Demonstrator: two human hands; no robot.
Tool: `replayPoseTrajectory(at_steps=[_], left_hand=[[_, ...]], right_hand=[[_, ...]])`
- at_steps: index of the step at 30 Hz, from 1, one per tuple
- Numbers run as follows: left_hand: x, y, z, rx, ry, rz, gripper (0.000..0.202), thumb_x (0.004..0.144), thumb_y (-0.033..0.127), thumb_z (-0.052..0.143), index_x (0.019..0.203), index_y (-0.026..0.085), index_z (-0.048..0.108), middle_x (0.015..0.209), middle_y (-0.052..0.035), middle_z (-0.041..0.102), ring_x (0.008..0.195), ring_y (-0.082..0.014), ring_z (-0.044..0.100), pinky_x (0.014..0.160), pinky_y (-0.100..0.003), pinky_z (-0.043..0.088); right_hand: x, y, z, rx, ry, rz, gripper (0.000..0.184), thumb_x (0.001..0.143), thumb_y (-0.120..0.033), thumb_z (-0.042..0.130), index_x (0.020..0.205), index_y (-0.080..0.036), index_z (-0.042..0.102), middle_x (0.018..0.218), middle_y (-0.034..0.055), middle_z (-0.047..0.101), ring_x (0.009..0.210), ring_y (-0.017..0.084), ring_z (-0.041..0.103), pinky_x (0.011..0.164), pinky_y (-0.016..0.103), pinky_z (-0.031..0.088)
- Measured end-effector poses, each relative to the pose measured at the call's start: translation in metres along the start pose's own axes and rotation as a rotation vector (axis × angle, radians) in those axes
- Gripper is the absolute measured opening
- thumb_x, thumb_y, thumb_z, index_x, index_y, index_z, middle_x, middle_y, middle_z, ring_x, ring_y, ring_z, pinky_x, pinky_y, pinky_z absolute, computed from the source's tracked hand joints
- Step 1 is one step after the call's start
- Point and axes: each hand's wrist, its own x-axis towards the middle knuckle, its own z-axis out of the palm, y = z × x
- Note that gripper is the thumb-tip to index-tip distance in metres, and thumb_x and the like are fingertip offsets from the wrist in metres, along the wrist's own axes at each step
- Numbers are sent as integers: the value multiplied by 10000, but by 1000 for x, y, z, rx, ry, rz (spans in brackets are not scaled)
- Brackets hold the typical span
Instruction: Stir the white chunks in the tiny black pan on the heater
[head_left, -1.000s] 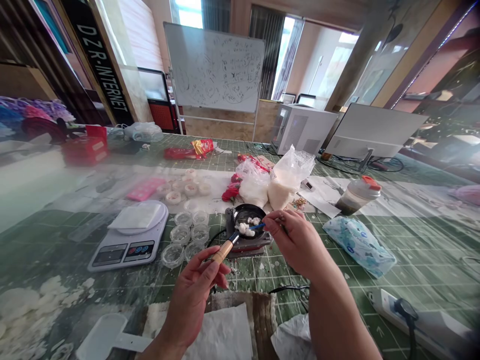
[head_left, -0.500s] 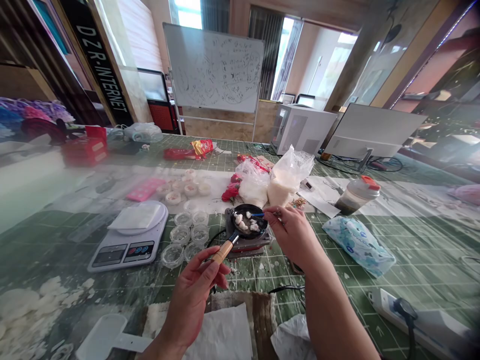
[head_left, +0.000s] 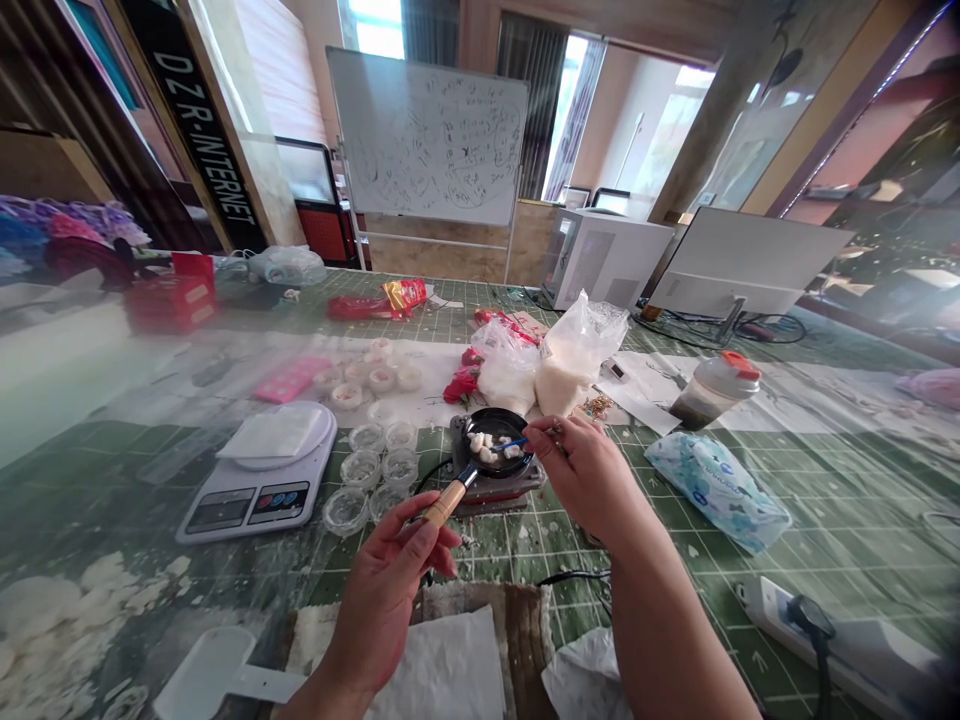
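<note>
A small black pan (head_left: 495, 436) is set on a grey heater (head_left: 496, 482) near the middle of the desk (head_left: 750, 580). White lumps (head_left: 489, 447) lie in the pan. Its wooden handle (head_left: 445, 502) is pinched between the fingers of the left hand (head_left: 386, 590), which is closed on it. A blue tool (head_left: 514, 442) is gripped by the closed right hand (head_left: 589, 475), and its tip rests among the lumps. Just left of the heater, small clear cups (head_left: 373, 466) are clustered, and beyond them stands a white scale (head_left: 259, 470) with a paper sheet on its plate. Behind the pan, two plastic bags (head_left: 551, 365) of white powder are propped together. To the right lie a tissue pack (head_left: 718, 490) and a shaker bottle (head_left: 712, 390). White crumbs (head_left: 52, 610) are scattered at the desk's near left corner.
</note>
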Motion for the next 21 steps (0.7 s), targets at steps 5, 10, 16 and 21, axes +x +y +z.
replayPoseTrajectory(at_steps=[5,10,16,21], left_hand=[[-1,1,0,-3,0,4,301,766,310,652,1044,202,610,726,-27,682,584,-116,578,607,-258,453],[-1,2,0,-1,1,-11,296,771,309,648,1046,203,612,727,-31,681,581,-112,579,608,-255,451],[-1,1,0,-2,-2,-2,311,777,311,643,1059,188,598,729,-40,679,583,-120,578,606,-266,451],[-2,2,0,0,-6,-8,302,783,309,638,1058,192,592,727,-32,677,583,-117,576,602,-261,449]], right_hand=[[0,6,-3,-65,159,50,237,902,-323,404,841,-205,601,784,13,667,799,187,553,801,325,344],[-4,0,-8,-17,14,2,262,912,-308,380,788,-211,589,768,13,653,765,174,546,744,310,358],[-3,-1,-5,-3,-17,-14,246,911,-306,386,831,-217,600,762,16,653,765,176,553,756,312,358],[-1,2,-3,25,77,25,225,910,-324,400,871,-227,600,804,3,661,794,170,557,763,297,358]])
